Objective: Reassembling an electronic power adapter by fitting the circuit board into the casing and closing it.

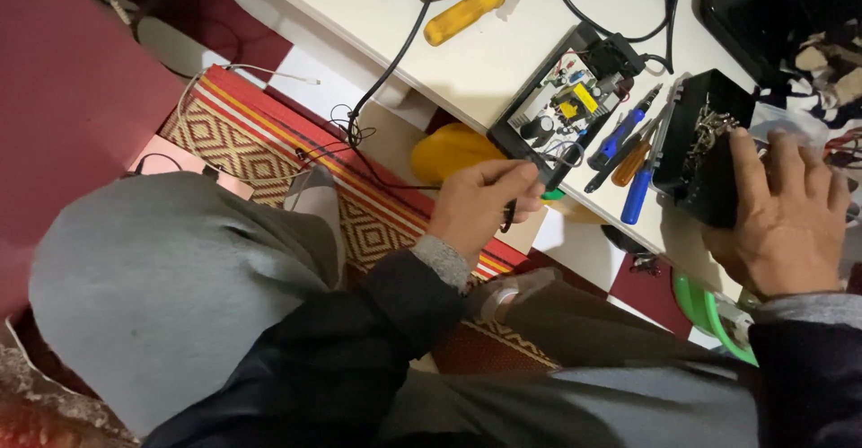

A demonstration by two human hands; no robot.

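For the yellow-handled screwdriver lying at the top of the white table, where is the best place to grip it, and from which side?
Grip the yellow-handled screwdriver around its thick yellow handle, coming down from above. It lies flat and slanted on the white table, handle end nearer the table edge and clear all round; the thin shaft points toward the cables, a poorer hold.
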